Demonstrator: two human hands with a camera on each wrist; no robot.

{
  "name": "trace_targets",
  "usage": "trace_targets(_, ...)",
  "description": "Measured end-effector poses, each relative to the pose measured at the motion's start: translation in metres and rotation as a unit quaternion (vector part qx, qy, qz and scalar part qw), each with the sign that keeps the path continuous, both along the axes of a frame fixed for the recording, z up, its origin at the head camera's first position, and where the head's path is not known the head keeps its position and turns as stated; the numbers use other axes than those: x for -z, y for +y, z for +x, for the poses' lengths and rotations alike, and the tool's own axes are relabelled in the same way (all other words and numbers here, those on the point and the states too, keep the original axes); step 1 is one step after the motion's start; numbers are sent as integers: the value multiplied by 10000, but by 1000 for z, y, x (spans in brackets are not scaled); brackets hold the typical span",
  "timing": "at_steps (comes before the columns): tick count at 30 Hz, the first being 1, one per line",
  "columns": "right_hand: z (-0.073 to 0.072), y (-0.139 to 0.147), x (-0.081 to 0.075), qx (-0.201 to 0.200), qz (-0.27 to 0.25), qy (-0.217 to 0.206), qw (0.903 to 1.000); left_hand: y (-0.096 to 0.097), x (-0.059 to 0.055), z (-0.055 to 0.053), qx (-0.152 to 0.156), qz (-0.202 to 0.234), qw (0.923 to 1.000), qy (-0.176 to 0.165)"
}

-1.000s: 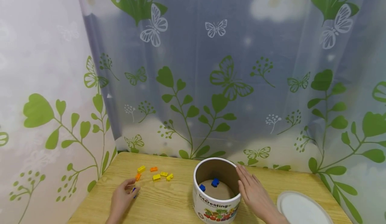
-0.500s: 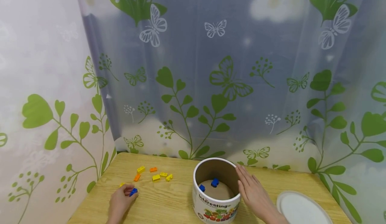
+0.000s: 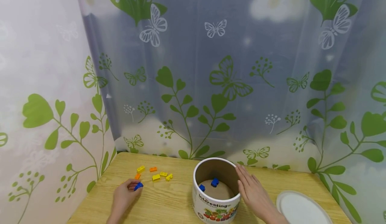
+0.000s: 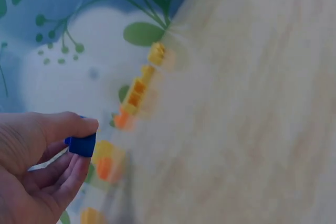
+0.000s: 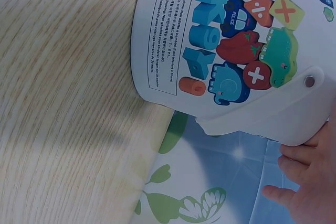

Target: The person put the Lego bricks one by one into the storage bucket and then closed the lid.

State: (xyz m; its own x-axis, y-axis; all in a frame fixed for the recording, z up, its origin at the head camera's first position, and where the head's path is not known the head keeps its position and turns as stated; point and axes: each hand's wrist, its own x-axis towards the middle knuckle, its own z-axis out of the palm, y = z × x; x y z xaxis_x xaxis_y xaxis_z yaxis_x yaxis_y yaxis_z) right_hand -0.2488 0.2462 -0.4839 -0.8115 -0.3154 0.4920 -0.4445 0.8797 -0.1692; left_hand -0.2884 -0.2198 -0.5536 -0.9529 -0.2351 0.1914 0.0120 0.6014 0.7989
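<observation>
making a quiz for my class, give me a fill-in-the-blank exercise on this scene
The left hand pinches a ____ block.
The right hand touches a bucket whose rim is ____.
The large word on the bucket's front reads "____".
The loose blocks on the table are yellow and ____.

Missing words: blue; white; Interesting; orange

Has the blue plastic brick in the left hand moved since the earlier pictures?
Yes: the held blue plastic brick shifted slightly rightward and up in view, nearer the white cylindrical bucket.
</observation>
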Motion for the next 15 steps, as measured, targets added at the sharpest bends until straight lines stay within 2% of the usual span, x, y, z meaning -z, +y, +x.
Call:
trace_targets(8,1,0,-2,5,-42,-89,10000,23,-28,-4,423,253,9987,161)
trace_targets(15,0,0,-2,32,-19,-119,9999,49,-50,-3,1103,564,9917,338)
